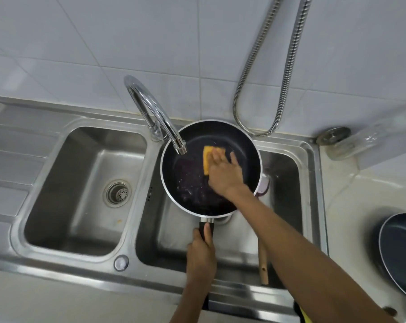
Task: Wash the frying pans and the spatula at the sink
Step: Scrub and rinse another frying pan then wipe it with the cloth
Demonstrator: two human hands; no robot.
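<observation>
Right fingers (pixel 217 157) press sponge (pixel 207 163) inside pan (pixel 188 183); left hand (pixel 200 252) grips handle (pixel 211 227).

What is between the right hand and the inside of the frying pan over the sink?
A yellow sponge: the right hand presses it against the frying pan's dark inside, as the head view shows.

Steel double sink (pixel 132 231) set in a pale counter (pixel 351 206). Left of the faucet (pixel 150 108): basin with strainer (pixel 118 193). Right of the faucet: basin holding a wooden-handled spatula (pixel 263 264). Farther right, on the counter: a pan (pixel 402 248) and a glass jar (pixel 365 136).
</observation>
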